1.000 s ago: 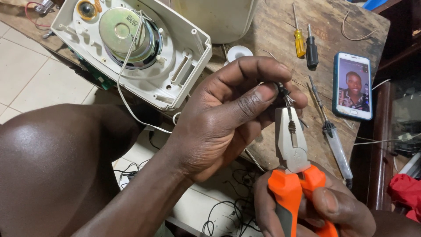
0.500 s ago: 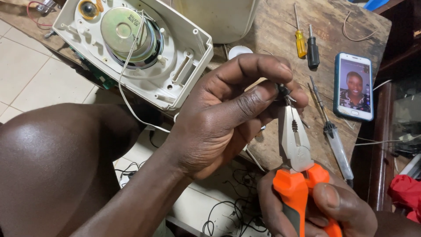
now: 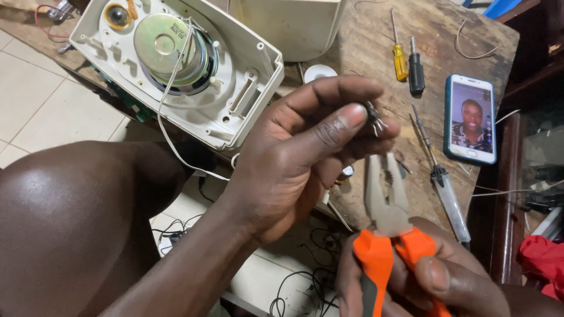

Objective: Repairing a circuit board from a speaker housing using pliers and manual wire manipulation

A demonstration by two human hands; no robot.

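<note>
Fingertips of the left hand (image 3: 294,155) pinch a small metal part (image 3: 374,122), thumb pressing it against the forefinger, so that grip is narrow and full. Half a second ago the pliers (image 3: 385,196) had their nose right up at that part; now the jaws stand slightly parted just below it, no longer touching, so whatever squeeze or pull they gave looks finished for the moment. The right hand (image 3: 435,276) wraps the orange handles near the bottom edge, its grip closed on them. Beyond, on the worn wooden surface (image 3: 364,47), an open white speaker casing (image 3: 247,88) lies to the far left, its round driver exposed. To the right lie a yellow screwdriver (image 3: 399,58), a black one (image 3: 415,70), a phone (image 3: 470,117) and a longer clear-handled screwdriver (image 3: 443,188).
</note>
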